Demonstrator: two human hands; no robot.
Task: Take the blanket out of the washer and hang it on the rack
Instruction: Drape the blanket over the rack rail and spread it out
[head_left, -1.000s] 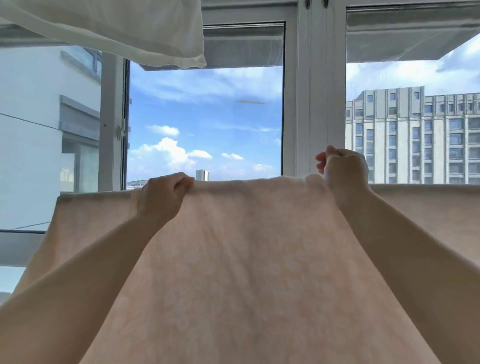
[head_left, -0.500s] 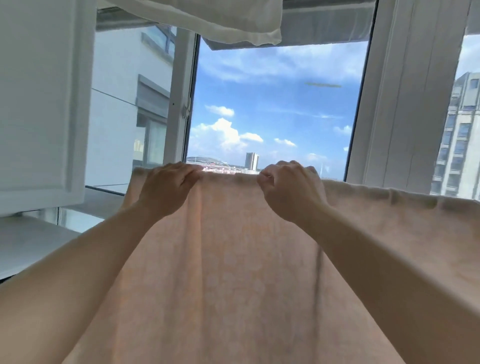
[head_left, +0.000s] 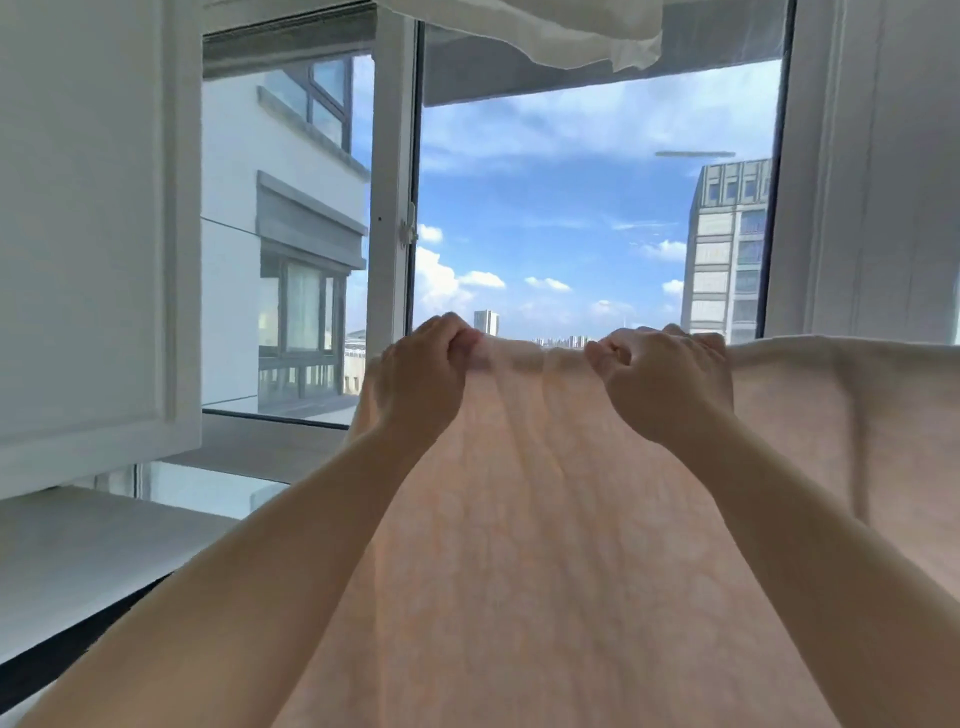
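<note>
Blanket (head_left: 545, 519) now hangs draped while both hands, left hand (head_left: 423, 376) and right hand (head_left: 667, 382), have slid leftward, each grip pinching its top edge, suggesting final spreading.

2 bare hands: left hand (head_left: 423, 376), right hand (head_left: 667, 382). 1 pale peach patterned fabric blanket (head_left: 545, 519). 1 white sheer cloth (head_left: 587, 36) overhead, poss. more, cut off by frame. 1 white cabinet door (head_left: 88, 234).
</note>
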